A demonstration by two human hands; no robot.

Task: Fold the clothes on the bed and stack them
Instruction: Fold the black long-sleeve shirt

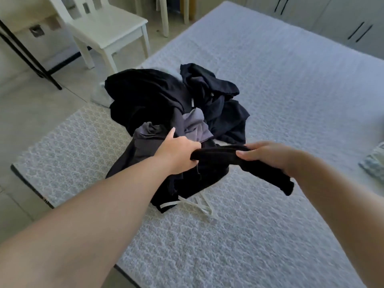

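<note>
Forearms: your two bare arms reach in from the bottom edge, over the bed [270, 90].
Left grip: your left hand [178, 154] is clenched on one end of a black garment [216, 154], thumb pointing toward the pile.
Right grip: your right hand [268, 155] grasps the same black garment, fingers curled over its top edge; a loose end hangs below your wrist.
Bed: pale quilted cover with a repeating raised pattern; one corner juts toward the tiled floor on the left.
Room: one white chair [108, 26] stands beyond the bed's left edge; cupboard doors with black handles line the far right.
Clothes: one jumbled pile [176, 100] lies near the bed's left edge, mostly black and navy, with a grey piece [195, 125] showing and white straps [197, 204] trailing out at the near side.
Count: separate garments in the pile cannot be told apart.
</note>
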